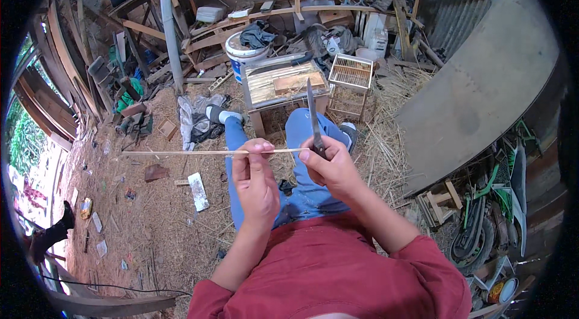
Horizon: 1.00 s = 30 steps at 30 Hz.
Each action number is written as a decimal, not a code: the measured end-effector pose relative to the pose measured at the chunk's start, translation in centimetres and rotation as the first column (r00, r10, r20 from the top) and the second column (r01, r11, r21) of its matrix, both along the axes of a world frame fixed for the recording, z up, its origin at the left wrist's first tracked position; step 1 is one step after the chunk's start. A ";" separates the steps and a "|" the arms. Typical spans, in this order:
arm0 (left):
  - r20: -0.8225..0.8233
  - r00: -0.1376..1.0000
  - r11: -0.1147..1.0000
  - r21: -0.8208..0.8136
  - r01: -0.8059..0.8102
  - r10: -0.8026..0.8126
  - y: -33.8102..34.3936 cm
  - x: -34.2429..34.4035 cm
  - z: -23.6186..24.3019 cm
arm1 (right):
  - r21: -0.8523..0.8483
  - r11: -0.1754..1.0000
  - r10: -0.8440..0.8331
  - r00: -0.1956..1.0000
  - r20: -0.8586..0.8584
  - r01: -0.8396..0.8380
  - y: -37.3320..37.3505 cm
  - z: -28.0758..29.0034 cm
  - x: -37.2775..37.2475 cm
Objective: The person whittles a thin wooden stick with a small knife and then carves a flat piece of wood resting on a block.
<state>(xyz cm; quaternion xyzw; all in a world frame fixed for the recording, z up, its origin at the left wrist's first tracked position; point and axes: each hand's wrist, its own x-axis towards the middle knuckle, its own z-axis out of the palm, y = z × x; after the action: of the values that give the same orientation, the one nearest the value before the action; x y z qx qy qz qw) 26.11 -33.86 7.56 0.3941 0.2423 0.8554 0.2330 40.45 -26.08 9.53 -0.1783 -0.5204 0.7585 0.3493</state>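
My left hand (257, 183) pinches a thin, pale wooden strip (181, 153) that runs level out to the left. The strip's right end reaches the fingers of my right hand (332, 168). That hand is closed round the dark handle of a knife (313, 111), whose blade points up and away from me. Both hands are in front of my body, above my knees. Beyond them stands a low wooden bench (265, 99) with many thin strips, a wooden block (298, 82) and a dark long tool (283, 63) on top.
A small slatted wooden cage (351, 73) stands right of the bench, a white bucket (241, 53) behind it. Shavings and scraps cover the floor. A large grey panel (476, 89) leans at right above a motorcycle wheel (473, 243). A plastic bag (202, 120) lies near my left foot.
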 end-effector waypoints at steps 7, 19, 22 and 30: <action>0.014 1.000 0.993 -0.120 0.020 -0.019 -0.1 0.9 1.1 | -0.020 0.998 -0.054 0.992 -0.115 0.052 0.5 0.4 -0.1; -0.912 0.399 0.807 -0.166 -0.566 0.092 -5.1 -2.9 7.3 | 0.276 0.939 -0.254 0.957 0.142 0.208 6.8 1.4 4.0; -0.970 0.146 0.718 0.039 -0.695 0.195 -4.5 -3.6 7.9 | 0.345 0.929 -0.195 0.969 0.149 0.134 7.0 2.2 4.5; -0.903 0.382 0.722 -0.396 -0.567 -0.196 -4.3 -3.4 4.2 | 0.403 0.906 -0.225 0.953 0.202 0.128 7.7 3.9 4.8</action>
<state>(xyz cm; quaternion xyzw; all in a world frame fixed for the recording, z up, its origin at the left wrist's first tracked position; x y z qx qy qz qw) 22.76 -38.12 11.78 0.6487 0.6583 0.3740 0.0773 45.27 -18.36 13.38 -0.2447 -0.6795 0.5788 0.3787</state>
